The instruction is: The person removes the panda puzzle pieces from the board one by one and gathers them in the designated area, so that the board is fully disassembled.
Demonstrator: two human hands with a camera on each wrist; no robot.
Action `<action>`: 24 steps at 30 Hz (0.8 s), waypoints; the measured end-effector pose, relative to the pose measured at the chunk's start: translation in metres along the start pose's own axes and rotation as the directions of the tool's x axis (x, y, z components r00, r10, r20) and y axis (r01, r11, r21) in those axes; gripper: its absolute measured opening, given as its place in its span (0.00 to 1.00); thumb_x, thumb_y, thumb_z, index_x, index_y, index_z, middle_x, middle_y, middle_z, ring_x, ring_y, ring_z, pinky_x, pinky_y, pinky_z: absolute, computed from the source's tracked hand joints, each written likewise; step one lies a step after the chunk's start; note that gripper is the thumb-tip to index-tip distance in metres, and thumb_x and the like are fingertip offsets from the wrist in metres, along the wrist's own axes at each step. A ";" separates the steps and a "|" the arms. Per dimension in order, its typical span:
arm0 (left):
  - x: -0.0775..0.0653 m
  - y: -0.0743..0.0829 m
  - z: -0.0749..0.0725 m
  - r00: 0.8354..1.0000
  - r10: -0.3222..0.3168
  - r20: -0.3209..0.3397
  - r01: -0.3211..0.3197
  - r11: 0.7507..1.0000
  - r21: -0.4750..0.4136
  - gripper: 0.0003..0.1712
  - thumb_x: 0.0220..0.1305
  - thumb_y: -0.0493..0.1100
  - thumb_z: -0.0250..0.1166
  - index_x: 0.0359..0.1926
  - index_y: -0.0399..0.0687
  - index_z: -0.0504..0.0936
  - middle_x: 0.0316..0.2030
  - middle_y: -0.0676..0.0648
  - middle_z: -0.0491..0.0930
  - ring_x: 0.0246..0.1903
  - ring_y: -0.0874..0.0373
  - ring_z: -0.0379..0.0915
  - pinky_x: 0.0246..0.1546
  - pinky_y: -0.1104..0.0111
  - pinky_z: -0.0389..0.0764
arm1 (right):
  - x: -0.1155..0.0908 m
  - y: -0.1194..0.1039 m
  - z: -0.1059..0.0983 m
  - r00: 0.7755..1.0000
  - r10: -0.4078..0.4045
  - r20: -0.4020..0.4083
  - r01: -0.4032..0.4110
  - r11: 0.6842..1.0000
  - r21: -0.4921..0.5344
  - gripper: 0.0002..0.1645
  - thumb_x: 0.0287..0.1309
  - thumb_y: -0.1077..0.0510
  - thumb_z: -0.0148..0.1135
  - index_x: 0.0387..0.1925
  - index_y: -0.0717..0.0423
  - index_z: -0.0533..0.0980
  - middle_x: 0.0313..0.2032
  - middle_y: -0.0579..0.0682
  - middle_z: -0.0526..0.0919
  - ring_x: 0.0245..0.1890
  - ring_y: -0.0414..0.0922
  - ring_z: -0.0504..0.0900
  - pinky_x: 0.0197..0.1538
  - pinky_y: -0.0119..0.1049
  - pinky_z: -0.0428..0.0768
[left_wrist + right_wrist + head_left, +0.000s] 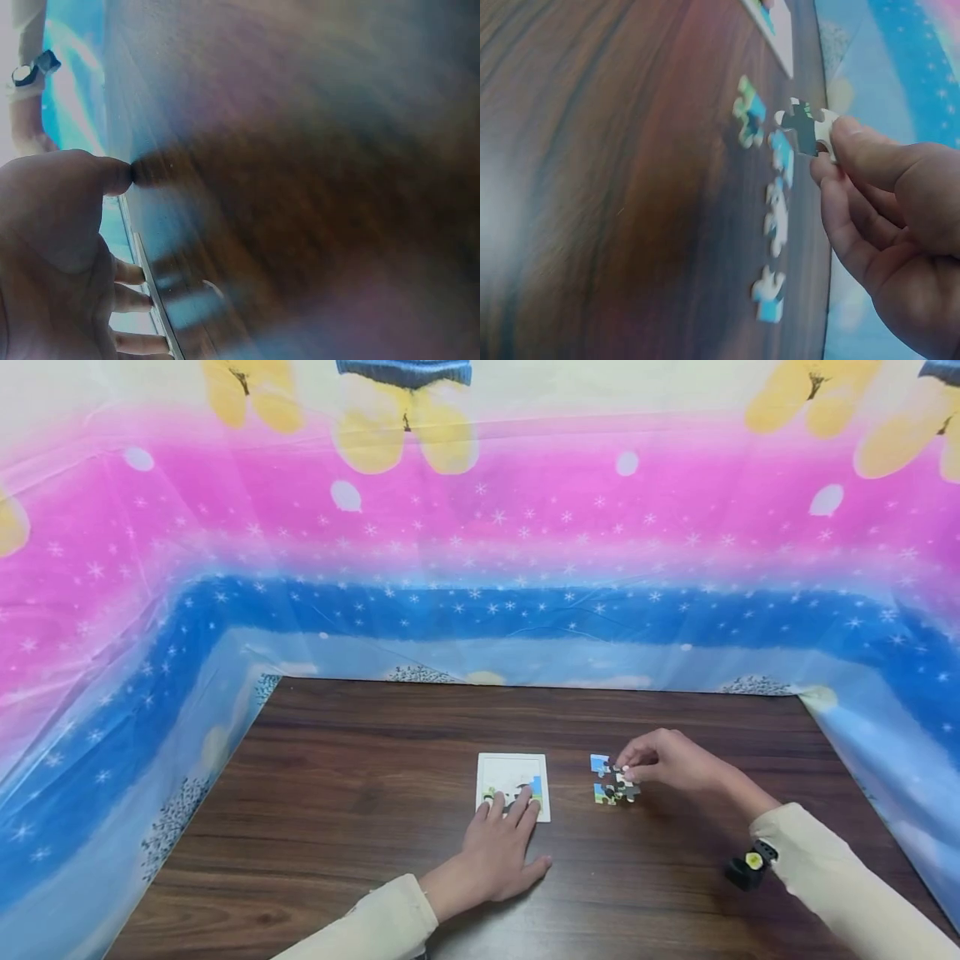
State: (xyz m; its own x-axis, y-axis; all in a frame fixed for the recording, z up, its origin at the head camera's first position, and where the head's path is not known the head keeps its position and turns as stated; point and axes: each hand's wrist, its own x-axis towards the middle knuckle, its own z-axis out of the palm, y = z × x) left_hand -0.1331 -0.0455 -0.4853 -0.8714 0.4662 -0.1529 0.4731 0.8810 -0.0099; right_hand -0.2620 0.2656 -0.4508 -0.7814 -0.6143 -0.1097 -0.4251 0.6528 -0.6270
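My left hand (498, 853) lies with its fingers spread and straight over the near part of a white puzzle tray (495, 772). Along the tray's lower side and right side are fitted picture pieces in blue, green and black, partly covered by the fingers. To the right of the tray, my right hand (667, 762) pinches a black and white jigsaw piece (802, 129) between thumb and fingertips. In the right wrist view this piece is held up over the table, beside several loose jigsaw pieces (776, 217) lying on the wood.
Under everything is a dark brown wooden table (360, 777). A patterned pink and blue cloth (480, 543) hangs behind it and along both sides. A small black device (748, 868) is strapped at the right wrist.
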 end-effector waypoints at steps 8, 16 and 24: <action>-0.001 -0.001 0.000 1.000 -0.001 -0.016 0.001 1.000 -0.008 0.46 0.72 0.72 0.46 0.79 0.49 0.60 0.79 0.45 0.54 0.74 0.41 0.58 0.71 0.52 0.66 | -0.014 0.016 0.004 1.000 0.019 -0.012 -0.020 0.999 -0.035 0.07 0.63 0.58 0.71 0.42 0.46 0.88 0.36 0.38 0.87 0.32 0.35 0.82 0.34 0.32 0.81; -0.003 0.001 0.000 1.000 -0.009 -0.013 0.008 1.000 -0.012 0.45 0.73 0.72 0.45 0.79 0.50 0.60 0.78 0.40 0.56 0.75 0.41 0.56 0.72 0.53 0.64 | -0.015 0.025 0.015 0.998 0.020 -0.056 -0.025 0.995 -0.098 0.07 0.64 0.59 0.70 0.42 0.45 0.86 0.31 0.35 0.85 0.27 0.34 0.79 0.31 0.32 0.79; -0.004 0.001 0.000 1.000 -0.001 -0.011 0.001 1.000 -0.030 0.45 0.73 0.71 0.45 0.79 0.50 0.60 0.77 0.41 0.59 0.75 0.40 0.57 0.73 0.52 0.64 | -0.014 0.021 0.023 0.991 0.004 -0.131 -0.031 0.978 -0.207 0.03 0.62 0.57 0.72 0.37 0.45 0.87 0.32 0.35 0.85 0.26 0.31 0.74 0.32 0.32 0.75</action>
State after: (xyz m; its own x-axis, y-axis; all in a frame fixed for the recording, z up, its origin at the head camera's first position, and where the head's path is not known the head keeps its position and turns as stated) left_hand -0.1293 -0.0465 -0.4846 -0.8733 0.4659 -0.1423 0.4681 0.8834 0.0196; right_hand -0.2498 0.2776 -0.4797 -0.8361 -0.5486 -0.0099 -0.4860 0.7489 -0.4505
